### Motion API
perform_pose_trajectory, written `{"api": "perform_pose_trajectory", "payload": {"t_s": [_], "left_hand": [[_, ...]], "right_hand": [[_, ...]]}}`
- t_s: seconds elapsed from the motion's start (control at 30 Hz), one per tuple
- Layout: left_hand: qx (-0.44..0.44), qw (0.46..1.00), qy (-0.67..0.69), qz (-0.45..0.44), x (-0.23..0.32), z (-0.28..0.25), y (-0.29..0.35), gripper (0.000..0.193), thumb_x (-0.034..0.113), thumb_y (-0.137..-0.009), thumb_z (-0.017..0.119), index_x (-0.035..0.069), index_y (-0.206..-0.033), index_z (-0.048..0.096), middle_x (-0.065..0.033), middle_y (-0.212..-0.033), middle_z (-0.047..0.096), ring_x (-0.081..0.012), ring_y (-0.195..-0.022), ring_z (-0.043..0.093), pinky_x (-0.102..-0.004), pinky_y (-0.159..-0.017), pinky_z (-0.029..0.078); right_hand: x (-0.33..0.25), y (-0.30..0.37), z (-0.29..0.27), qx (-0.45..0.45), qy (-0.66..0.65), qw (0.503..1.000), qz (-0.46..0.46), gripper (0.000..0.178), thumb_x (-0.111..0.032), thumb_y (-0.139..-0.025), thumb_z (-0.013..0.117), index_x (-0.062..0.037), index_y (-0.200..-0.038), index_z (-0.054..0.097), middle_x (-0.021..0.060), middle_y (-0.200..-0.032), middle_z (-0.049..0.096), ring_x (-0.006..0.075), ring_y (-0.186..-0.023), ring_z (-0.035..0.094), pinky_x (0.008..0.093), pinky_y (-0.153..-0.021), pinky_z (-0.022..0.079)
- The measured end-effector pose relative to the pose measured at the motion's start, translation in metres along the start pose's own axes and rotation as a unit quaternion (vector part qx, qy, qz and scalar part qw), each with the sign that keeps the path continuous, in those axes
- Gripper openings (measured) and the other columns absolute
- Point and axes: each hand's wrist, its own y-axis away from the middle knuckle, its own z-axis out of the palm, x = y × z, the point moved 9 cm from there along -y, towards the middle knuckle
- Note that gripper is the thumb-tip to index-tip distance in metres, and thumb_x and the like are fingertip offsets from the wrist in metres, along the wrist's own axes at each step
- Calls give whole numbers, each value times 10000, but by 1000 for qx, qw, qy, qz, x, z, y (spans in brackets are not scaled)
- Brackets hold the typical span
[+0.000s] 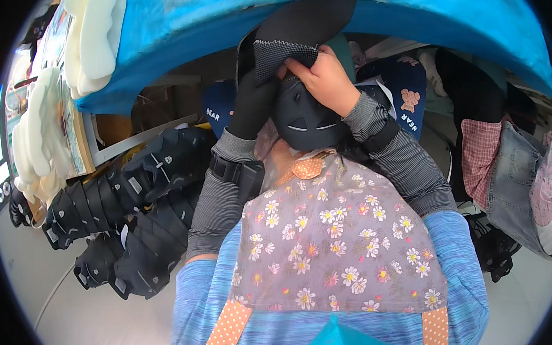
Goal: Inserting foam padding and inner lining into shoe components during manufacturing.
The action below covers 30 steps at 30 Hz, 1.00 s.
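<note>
Head view: my bare right hand [319,78] pinched the edge of a dark-checked woven lining [276,57] on a black, moulded, shoe-like piece [304,111] at the near edge of the blue-covered counter [173,36]. My black-gloved left hand [254,105] met the piece's left side, fingers hidden, so I couldn't tell its grip. Stacked black shoe-like pieces [169,159] lay leftward.

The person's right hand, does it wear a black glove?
No, the right hand shows bare skin beyond the grey striped knit sleeve, and it holds the edge of the dark checked fabric flap.
</note>
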Motion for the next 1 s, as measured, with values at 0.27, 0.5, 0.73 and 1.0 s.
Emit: {"api": "perform_pose_trajectory", "payload": {"t_s": [0.27,0.5,0.73,1.0], "left_hand": [[4,997,-36,65,8,-1,0,280,188,-922,644,-25,-1104,657,-57,-1036,671,-110,-936,595,-266,-820,475],[-23,999,-27,-3,-11,-3,-4,327,14,-910,507,-26,-1222,595,-89,-1115,640,-148,-1039,579,-261,-888,447],[-55,993,-102,2,-13,-3,-7,366,-9,-906,470,-32,-1261,554,-95,-1178,606,-148,-1064,563,-259,-927,444],[7,999,-48,17,-14,-10,-3,295,38,-897,565,-30,-1177,628,-95,-1094,659,-144,-1011,604,-278,-873,471]], "right_hand": [[-18,4,-1,-35,-22,999,13,206,-212,-925,565,-119,-837,726,44,-785,705,250,-795,626,368,-914,381],[-4,1,7,-29,30,999,17,268,-255,-938,558,-104,-799,730,72,-750,698,265,-731,635,373,-875,406],[-3,1,5,-18,-142,987,70,245,-243,-918,574,-108,-798,740,71,-753,701,266,-727,637,362,-852,423],[-12,3,3,-11,5,1000,27,238,-248,-892,591,-80,-787,723,78,-710,692,283,-672,627,368,-821,422]]}}
